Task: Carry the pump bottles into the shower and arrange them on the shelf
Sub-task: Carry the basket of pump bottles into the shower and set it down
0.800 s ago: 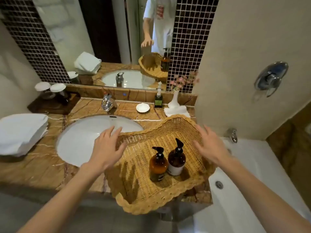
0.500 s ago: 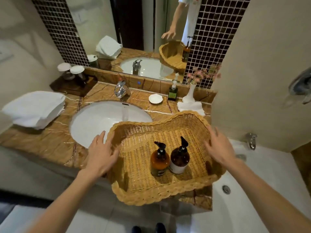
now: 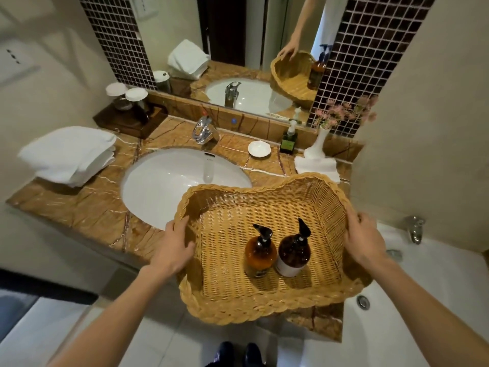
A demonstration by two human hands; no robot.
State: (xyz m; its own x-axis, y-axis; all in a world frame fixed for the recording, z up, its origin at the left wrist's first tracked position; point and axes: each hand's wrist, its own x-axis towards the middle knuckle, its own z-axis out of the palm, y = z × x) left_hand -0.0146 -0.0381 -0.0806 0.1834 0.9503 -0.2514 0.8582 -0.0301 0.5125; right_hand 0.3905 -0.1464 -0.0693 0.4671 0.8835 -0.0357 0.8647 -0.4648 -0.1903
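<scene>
- While both hands were just hovering off the sides half a second back, now they're actually on the wicker basket point(image 3: 238, 311). My left hand point(image 3: 173, 246) has closed on the left wall, fingers hooked over the braided rim and thumb pressed inside.
- My right hand point(image 3: 366, 241) did the same on the right wall, fingers wrapped over the rim, so there's no gap left on either side.
- The pump bottles look the same as before. They're standing on the basket floor between my two hands, a bit nearer the right one, upright and touching each other.
- The amber bottle point(image 3: 260, 254) is the one on my left hand's side. It's see-through orange-brown with a black pump on top.
- The dark brown bottle point(image 3: 293, 251) is on my right hand's side. It has a black pump too, plus a white band round the bottom.
- The basket sits on the marble counter point(image 3: 87, 207), with its near edge hanging past the front.
- The sink point(image 3: 164, 186) is just beyond my left hand, and the bathtub point(image 3: 423, 287) is just outside my right.
</scene>
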